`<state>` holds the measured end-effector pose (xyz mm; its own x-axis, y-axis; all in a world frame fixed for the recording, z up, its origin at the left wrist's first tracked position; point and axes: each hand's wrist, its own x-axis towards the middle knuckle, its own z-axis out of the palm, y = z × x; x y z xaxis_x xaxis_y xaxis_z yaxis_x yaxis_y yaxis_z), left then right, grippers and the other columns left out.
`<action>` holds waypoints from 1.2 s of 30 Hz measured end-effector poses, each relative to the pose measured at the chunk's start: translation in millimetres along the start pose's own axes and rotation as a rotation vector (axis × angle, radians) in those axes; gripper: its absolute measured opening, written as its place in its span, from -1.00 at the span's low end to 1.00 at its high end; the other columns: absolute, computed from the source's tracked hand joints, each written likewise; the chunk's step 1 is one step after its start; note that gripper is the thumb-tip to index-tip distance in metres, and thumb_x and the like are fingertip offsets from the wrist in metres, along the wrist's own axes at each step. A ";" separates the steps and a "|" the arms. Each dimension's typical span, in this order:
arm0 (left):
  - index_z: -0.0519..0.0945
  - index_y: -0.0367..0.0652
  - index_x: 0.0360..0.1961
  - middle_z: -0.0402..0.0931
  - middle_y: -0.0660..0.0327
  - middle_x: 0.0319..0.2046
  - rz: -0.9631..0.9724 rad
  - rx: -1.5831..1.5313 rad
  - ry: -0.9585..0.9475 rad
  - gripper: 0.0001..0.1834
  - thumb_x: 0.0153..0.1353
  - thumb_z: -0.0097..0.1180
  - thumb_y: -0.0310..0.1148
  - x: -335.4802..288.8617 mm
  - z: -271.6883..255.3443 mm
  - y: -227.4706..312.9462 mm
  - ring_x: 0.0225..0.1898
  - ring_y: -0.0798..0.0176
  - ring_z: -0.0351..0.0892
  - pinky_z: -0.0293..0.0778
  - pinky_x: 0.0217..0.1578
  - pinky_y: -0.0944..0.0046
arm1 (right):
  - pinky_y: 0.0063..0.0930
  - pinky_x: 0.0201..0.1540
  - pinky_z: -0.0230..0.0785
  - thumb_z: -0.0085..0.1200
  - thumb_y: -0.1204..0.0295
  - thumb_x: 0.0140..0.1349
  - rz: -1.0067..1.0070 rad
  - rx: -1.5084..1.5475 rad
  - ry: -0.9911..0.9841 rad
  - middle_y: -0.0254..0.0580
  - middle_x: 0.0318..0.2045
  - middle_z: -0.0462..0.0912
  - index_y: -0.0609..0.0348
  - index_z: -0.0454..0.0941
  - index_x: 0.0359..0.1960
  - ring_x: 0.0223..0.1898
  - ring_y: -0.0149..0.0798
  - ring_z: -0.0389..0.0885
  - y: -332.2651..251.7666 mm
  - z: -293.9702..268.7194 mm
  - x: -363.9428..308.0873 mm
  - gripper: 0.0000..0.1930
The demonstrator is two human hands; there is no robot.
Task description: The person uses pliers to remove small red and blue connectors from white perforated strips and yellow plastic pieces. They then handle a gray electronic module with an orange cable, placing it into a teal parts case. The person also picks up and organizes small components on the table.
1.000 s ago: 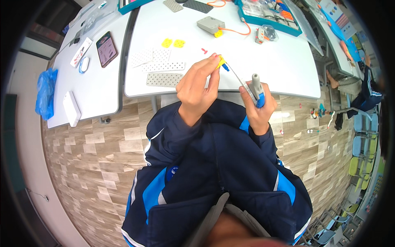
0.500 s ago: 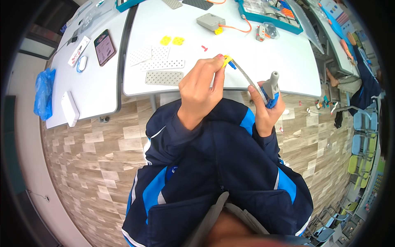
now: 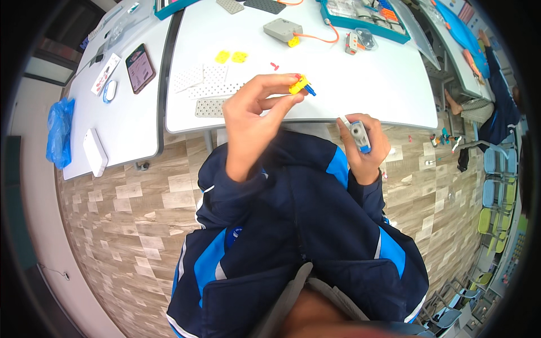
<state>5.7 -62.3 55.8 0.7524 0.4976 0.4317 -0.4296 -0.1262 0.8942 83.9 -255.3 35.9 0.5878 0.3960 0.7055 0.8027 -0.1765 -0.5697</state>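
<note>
- White table (image 3: 372, 79): spreads across 12 o'clock from the person, its near edge just beyond the hands.
- Teal case (image 3: 362, 23): on the table at 1 o'clock, filled with parts; its far side is cut off by the upper border.
- Left hand (image 3: 251, 107): at 11 o'clock, raised over the table edge, thumb and fingertips pinching a yellow piece (image 3: 298, 84).
- Right hand (image 3: 369, 147): at 1 o'clock, nearer the body, clasping a grey-and-blue piece (image 3: 359, 136) between thumb and fingers.
- Grey-and-blue piece: lies between 4 and 5 o'clock from the left hand's pinch, apart from the yellow piece. Its rounded grey end faces up toward the camera, so its long axis is foreshortened; fingers cover part of it. A pale edge (image 3: 342, 120) shows beside the thumb, and how far it extends cannot be told.
- Yellow piece: the left hand is the nearer; fingertips hide its near side.
- Blue pegs (image 3: 310, 90): jut from the yellow piece toward 4 or 5 o'clock, roughly at the grey-and-blue piece; their exact number is hard to make out.
</note>
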 end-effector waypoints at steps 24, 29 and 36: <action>0.53 -0.24 -0.14 0.46 0.32 -0.54 -0.831 -0.477 -0.531 -0.72 0.47 0.11 -0.20 -28.0 -6.0 9.9 -0.66 0.52 0.31 0.17 -0.64 0.51 | -0.19 -0.15 0.56 0.29 0.57 -0.07 -0.304 0.007 -0.153 -0.03 -0.25 0.68 0.32 0.63 -0.14 -0.20 0.02 0.69 6.1 7.9 12.4 -0.63; 0.58 -0.31 -0.25 0.53 0.23 -0.57 -0.772 -0.493 -0.503 -0.68 0.45 0.13 -0.21 -36.9 1.3 20.3 -0.71 0.49 0.38 0.21 -0.67 0.50 | -0.21 -0.25 0.55 0.32 0.52 -0.08 -0.399 0.058 -0.037 0.00 -0.31 0.68 0.36 0.62 -0.19 -0.32 -0.02 0.69 1.6 7.3 12.9 -0.65; 0.63 -0.36 -0.35 0.58 0.16 -0.59 -0.619 -0.796 -0.361 -0.67 0.45 0.15 -0.26 -54.3 21.7 33.0 -0.72 0.48 0.45 0.16 -0.71 0.52 | -0.33 -0.32 0.52 0.43 0.46 -0.03 -0.231 0.408 0.074 0.03 -0.38 0.66 0.39 0.59 -0.25 -0.37 -0.09 0.69 -17.3 17.5 8.3 -0.65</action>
<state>-38.5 -112.1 64.4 0.9983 -0.0167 0.0564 -0.0269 0.7223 0.6910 73.1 -233.2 44.2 0.4161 0.3154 0.8529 0.8167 0.2829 -0.5030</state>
